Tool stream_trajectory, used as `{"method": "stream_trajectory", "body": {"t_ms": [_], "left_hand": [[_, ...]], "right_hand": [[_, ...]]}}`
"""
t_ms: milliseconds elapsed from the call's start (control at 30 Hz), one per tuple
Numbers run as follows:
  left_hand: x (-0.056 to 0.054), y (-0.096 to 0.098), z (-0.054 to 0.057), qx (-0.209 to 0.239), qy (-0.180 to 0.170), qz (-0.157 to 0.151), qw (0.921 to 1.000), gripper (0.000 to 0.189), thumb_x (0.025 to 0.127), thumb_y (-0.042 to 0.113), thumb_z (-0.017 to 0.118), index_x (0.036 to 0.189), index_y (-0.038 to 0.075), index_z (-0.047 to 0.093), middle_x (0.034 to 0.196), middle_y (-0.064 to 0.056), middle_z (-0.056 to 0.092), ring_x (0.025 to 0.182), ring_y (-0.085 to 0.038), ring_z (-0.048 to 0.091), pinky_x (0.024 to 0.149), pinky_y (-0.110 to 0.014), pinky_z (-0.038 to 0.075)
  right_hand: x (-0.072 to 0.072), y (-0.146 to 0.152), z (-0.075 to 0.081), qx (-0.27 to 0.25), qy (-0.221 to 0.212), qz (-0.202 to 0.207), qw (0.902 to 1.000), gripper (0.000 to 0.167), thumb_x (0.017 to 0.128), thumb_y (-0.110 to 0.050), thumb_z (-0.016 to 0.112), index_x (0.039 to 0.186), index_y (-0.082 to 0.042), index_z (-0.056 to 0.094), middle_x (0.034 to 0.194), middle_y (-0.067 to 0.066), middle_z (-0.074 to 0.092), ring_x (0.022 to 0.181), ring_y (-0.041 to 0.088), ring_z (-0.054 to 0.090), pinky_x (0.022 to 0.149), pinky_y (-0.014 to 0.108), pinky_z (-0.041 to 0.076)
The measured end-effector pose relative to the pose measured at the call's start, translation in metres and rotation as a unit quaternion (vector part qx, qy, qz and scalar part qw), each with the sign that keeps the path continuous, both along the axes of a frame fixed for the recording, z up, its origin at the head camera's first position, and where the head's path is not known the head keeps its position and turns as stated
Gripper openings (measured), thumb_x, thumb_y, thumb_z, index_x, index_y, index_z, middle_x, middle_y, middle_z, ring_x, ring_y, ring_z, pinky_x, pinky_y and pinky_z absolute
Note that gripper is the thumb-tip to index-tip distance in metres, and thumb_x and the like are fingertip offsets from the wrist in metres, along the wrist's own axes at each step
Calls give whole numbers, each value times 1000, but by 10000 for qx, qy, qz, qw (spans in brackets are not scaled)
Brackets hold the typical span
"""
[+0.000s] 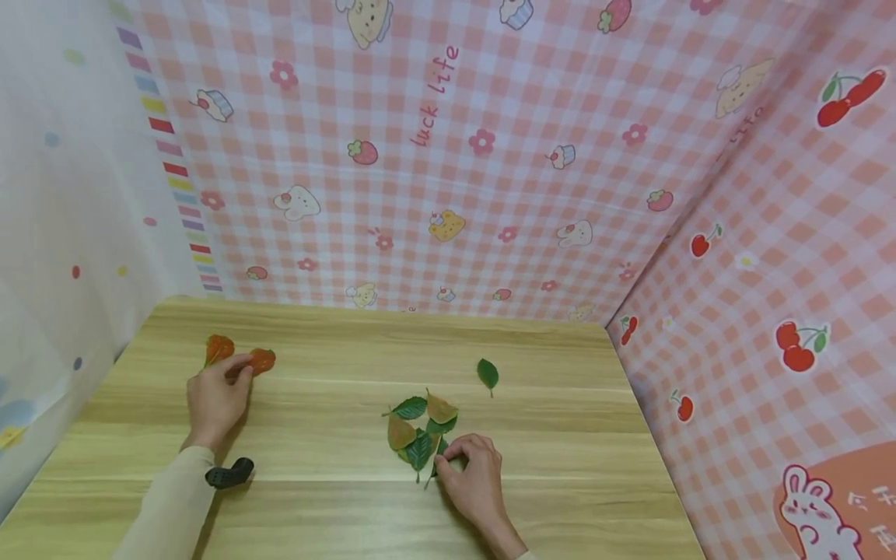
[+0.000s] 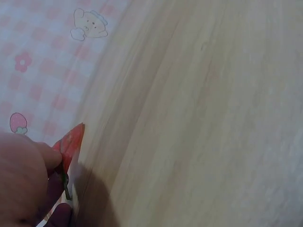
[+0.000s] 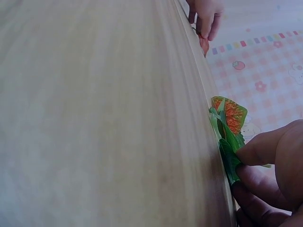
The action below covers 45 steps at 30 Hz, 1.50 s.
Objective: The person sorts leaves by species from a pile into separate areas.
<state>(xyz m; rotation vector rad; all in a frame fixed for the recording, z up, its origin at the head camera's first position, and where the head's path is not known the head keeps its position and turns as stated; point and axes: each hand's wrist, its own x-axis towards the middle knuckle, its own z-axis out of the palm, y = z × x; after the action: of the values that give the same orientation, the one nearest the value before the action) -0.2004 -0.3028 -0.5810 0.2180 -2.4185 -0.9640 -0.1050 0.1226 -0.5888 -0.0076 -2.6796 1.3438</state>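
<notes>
At the far left of the table, my left hand (image 1: 215, 398) pinches a red-orange leaf (image 1: 262, 361); the left wrist view shows its short stem below the fingers. A second red-orange leaf (image 1: 220, 348) lies just beyond that hand. My right hand (image 1: 477, 481) pinches a dark green leaf (image 3: 229, 158) at the near right edge of a leaf pile. In the pile, green leaves (image 1: 410, 407) overlap orange-brown ones (image 1: 401, 432). One green-edged orange leaf (image 3: 235, 116) stands out beyond my right fingertips in the right wrist view.
A single green leaf (image 1: 488, 373) lies apart, behind and right of the pile. The wood-grain table (image 1: 336, 498) meets a pink checked cloth (image 1: 392, 257) at its back and right. A black device (image 1: 229, 474) sits at my left wrist.
</notes>
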Motion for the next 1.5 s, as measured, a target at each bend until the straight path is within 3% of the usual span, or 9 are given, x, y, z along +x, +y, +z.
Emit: {"method": "stream_trajectory", "body": {"t_ms": [200,567,800,1000,1100,1267,1500], "left_hand": [[0,-4,-2,15,24,152,9999,19,103,4,77,120,0,85,106,-26,85,93,-44,80,74,-14,39],[0,-7,-6,22,24,184,9998,18,103,4,78,120,-1,85,106,-27,85,91,-47,81,70,-9,35],[1,-6,-8,-33,-24,251,9997,21,103,4,79,122,-2,84,104,-26,85,91,-47,81,73,-33,50],[1,-5,-10,-48,26,271,9996,19,103,4,80,121,-3,84,100,-26,85,86,-46,80,70,-28,47],[1,-5,-10,-70,88,281,9995,19,102,4,80,119,-3,84,99,-27,85,86,-46,80,71,-35,50],[-1,-5,-11,-68,92,284,9995,19,102,4,79,120,-3,84,100,-27,85,88,-48,80,73,-44,52],[-2,-7,-12,-36,-21,321,9995,20,103,4,79,121,-3,84,101,-26,85,88,-47,80,71,-34,48]], "right_hand": [[0,0,1,6,16,-2,10000,25,88,-11,92,73,-19,74,91,-7,75,112,22,66,113,54,38],[1,-1,1,-37,21,28,10000,26,89,-10,93,73,-20,74,91,-8,74,111,22,66,112,53,38],[1,1,2,-34,14,91,10000,26,89,-10,92,74,-20,74,91,-8,75,111,22,66,113,53,38],[3,5,9,-90,-97,52,9999,23,90,-10,91,77,-21,76,97,-7,78,111,19,68,108,42,52],[4,8,12,-237,-192,-1,9995,19,92,-10,89,81,-19,78,103,-4,78,111,19,70,102,36,58],[4,15,17,-614,-288,-92,9977,12,97,-7,84,88,-13,78,108,2,76,105,15,71,97,31,59],[0,26,23,-1428,-442,-24,9888,5,110,-8,71,107,-4,71,104,10,75,89,7,63,81,21,53]]}}
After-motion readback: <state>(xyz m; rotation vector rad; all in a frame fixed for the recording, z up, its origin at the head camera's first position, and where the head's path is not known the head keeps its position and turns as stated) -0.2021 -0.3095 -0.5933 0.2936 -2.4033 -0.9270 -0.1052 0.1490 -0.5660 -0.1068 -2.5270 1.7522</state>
